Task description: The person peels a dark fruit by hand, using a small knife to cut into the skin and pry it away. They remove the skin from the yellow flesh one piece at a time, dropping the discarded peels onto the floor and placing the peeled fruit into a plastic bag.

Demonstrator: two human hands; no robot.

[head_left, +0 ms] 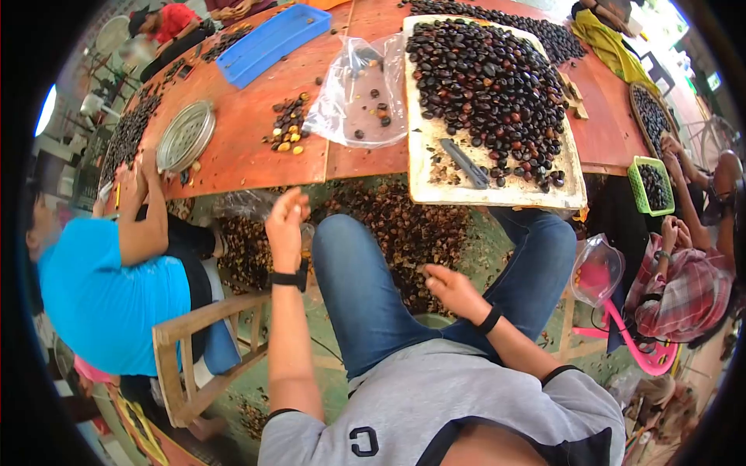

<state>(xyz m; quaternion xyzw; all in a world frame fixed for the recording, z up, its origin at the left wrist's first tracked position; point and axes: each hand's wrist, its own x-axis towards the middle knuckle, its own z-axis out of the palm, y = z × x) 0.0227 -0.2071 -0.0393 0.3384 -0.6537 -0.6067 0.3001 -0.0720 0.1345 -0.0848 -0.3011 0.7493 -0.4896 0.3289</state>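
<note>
My left hand [288, 208] is raised by the table's front edge, its fingers curled together. Lower down, my right hand [454, 290] hangs between my knees over the littered floor, thumb and fingers bent in close. What either hand pinches, if anything, I cannot tell. Just ahead of my knees, a worn cream tray [497, 193] overhangs the table edge, heaped with glossy dark nuts [486, 85]. A grey utility knife [464, 163] lies at its near left. Beside the tray rests a clear plastic bag [350, 105] with a few nuts.
Shell scraps [396, 225] cover the floor below. A blue tray [273, 45], a round metal tray [186, 137] and loose yellow and dark pieces [287, 124] are on the red table [241, 101]. A person in blue [109, 272] sits left; another [684, 295] sits right near a green basket [651, 186].
</note>
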